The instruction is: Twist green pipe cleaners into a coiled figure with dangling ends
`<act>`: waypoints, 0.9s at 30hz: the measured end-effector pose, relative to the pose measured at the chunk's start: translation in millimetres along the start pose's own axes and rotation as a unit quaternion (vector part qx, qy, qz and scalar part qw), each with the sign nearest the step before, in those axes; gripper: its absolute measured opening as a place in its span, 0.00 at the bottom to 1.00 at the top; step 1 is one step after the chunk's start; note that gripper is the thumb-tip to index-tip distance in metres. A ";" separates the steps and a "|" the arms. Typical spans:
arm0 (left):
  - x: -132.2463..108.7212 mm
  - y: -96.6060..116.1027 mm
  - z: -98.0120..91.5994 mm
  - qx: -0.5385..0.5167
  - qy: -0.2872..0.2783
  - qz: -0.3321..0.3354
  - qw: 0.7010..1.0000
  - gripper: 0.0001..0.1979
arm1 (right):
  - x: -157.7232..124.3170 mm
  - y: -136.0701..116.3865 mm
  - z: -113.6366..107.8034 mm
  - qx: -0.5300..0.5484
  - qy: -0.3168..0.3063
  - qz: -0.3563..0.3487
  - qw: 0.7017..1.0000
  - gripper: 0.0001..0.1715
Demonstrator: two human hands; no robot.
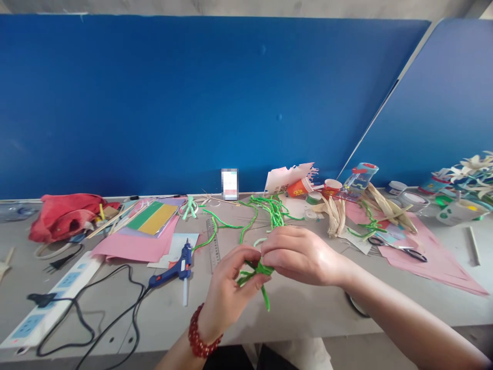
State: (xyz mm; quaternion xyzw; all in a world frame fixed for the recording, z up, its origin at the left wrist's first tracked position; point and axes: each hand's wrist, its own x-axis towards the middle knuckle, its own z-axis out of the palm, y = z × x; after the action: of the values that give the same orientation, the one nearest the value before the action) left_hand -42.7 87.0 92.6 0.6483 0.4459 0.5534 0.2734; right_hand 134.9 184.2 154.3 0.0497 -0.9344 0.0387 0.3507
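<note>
Between my hands is a small bundle of bent green pipe cleaners (265, 269), with one loose end hanging down below the fingers. My left hand (234, 277), with a red beaded bracelet at the wrist, pinches the bundle from the left between thumb and fingers. From above and the right, my right hand (296, 254) closes its fingertips on the same bundle; they hide part of it. Just beyond the hands lies a heap of loose green pipe cleaners (274, 209), with single strands spread to the left.
A blue hot glue gun (177, 267) lies left, its cord running near a white power strip (54, 303). A clear ruler (213, 244) lies behind my left hand. Scissors (400, 247) rest on pink paper (435, 262) at right. Paper cups (300, 187) stand by the blue partition (215, 103).
</note>
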 end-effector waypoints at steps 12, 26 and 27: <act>2.2 2.4 2.8 -0.065 0.001 -0.009 0.998 0.08 | 8.6 -5.3 -13.0 -0.060 -0.132 0.026 0.989 0.15; -8.8 -4.2 11.0 -0.109 0.081 -0.038 0.990 0.19 | 9.7 -7.7 -12.7 -0.011 -0.128 0.088 0.988 0.13; -10.2 -4.6 11.6 -0.098 0.083 -0.025 0.991 0.19 | 9.7 -7.8 -13.5 0.005 -0.129 0.100 0.987 0.12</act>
State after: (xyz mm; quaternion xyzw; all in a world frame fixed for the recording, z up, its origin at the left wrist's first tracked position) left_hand -32.7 81.7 81.1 0.5585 0.4266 0.6395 0.3117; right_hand 137.4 177.2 171.1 -0.0380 -0.9718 0.0712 0.2217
